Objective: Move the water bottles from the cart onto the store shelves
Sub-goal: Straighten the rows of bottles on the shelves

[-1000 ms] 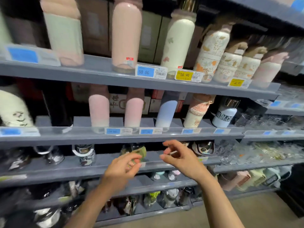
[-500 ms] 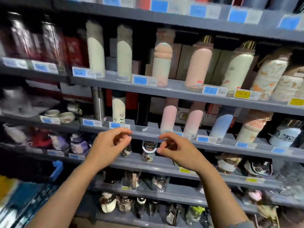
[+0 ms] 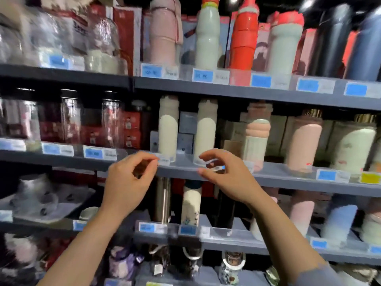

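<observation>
— Looking at the hands first: what is each one doing?

— Both are raised in front of the grey shelves (image 3: pixel 206 89). The left hand (image 3: pixel 127 182) has its fingers curled with thumb and forefinger tips close together by a small white label (image 3: pixel 164 161) on the shelf edge. Whether that grip pinches the label or only hovers beside it, I cannot tell; the picture is blurred there.

— And the other?

— The right hand (image 3: pixel 228 178) is loosely curled, thumb and fingers apart like a claw, with something small and pale (image 3: pixel 216 167) between them. I cannot tell if it is held or simply a tag on the shelf rail behind.

— Where are the water bottles?

— On the shelves, upright in rows. Two cream bottles (image 3: pixel 168 129) stand just above the hands on the middle shelf, with a pink and cream ridged bottle (image 3: pixel 256 137) to their right and a pink bottle (image 3: pixel 304 145) beyond that. Up top are a pale pink bottle (image 3: pixel 164 32), a white one with a red cap (image 3: pixel 207 38) and a red bottle (image 3: pixel 243 38). Below the hands stand a steel flask (image 3: pixel 162 199) and a cream flowered bottle (image 3: pixel 190 205).

— Any cart?

— None shows in this view. Blue price tags (image 3: pixel 202 76) run along the shelf edges, and clear jars (image 3: pixel 70 118) stand to the left.
</observation>
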